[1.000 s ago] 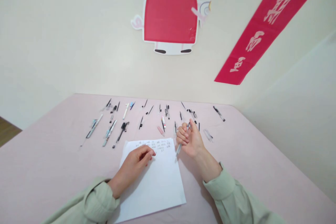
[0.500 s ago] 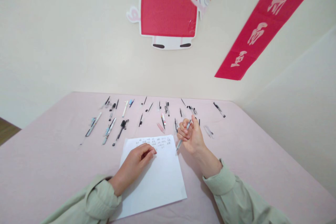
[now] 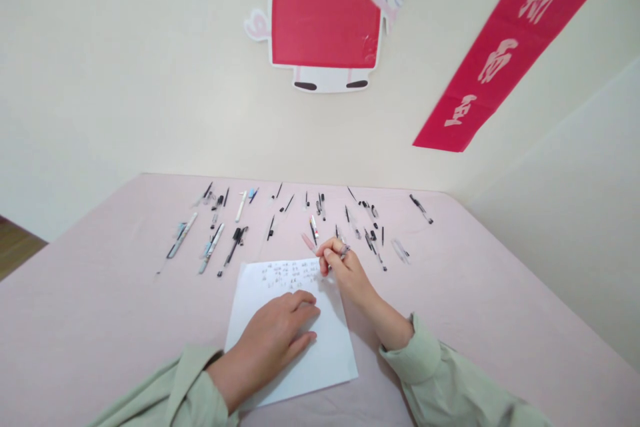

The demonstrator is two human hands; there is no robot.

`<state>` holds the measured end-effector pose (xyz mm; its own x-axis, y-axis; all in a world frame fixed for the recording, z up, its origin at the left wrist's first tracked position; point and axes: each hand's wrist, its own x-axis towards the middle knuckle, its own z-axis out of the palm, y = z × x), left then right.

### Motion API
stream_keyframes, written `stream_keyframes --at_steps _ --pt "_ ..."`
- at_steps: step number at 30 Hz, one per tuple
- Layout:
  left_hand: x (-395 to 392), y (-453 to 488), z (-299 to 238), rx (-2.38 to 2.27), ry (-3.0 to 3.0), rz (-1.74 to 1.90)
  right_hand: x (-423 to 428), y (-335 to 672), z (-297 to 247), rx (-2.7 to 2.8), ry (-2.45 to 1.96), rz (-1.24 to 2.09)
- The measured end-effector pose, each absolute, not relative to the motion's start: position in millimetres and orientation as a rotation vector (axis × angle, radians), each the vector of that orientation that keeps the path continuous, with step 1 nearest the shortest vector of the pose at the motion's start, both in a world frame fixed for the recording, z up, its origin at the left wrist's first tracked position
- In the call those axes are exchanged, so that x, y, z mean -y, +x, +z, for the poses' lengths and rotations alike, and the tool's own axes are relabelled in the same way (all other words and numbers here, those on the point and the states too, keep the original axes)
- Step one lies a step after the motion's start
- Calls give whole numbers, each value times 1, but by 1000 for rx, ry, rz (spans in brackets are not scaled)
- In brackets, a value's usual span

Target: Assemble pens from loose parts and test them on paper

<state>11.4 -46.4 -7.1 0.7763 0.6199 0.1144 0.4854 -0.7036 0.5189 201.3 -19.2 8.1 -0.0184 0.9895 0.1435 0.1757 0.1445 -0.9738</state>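
Note:
My left hand (image 3: 280, 337) lies flat with fingers spread on a white sheet of paper (image 3: 327, 353) on the pink table. My right hand (image 3: 343, 268) is closed round a pen (image 3: 344, 252) in a writing grip, its tip down at the upper right of the sheet. A few lines of small handwriting (image 3: 290, 273) run across the top of the paper. Both arms wear pale green sleeves.
Several pens, refills and caps lie in rows beyond the paper, from a grey pen (image 3: 181, 236) at the left to a black pen (image 3: 421, 208) at the right. The pink table (image 3: 500, 307) meets a cream wall carrying a cartoon pig cutout (image 3: 325, 13) and a red banner (image 3: 505, 53).
My right hand turned the pen from a raised hold down onto the paper and moved left. My left hand slid nearer on the sheet and flattened out.

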Motion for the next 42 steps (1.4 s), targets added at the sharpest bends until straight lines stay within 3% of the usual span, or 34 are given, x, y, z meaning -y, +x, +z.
stream_keyframes --at_steps 5,12,20,42 --pt "49 14 -18 -903 2616 373 22 213 9 1693 -1556 735" --pt "54 18 -21 -954 2690 350 45 216 16 1459 -1439 1127" --pt "53 19 -18 -950 2667 288 44 215 -11 1425 -1518 889" --pt "49 20 -14 -945 2643 230 42 217 -13 1519 -1618 807"
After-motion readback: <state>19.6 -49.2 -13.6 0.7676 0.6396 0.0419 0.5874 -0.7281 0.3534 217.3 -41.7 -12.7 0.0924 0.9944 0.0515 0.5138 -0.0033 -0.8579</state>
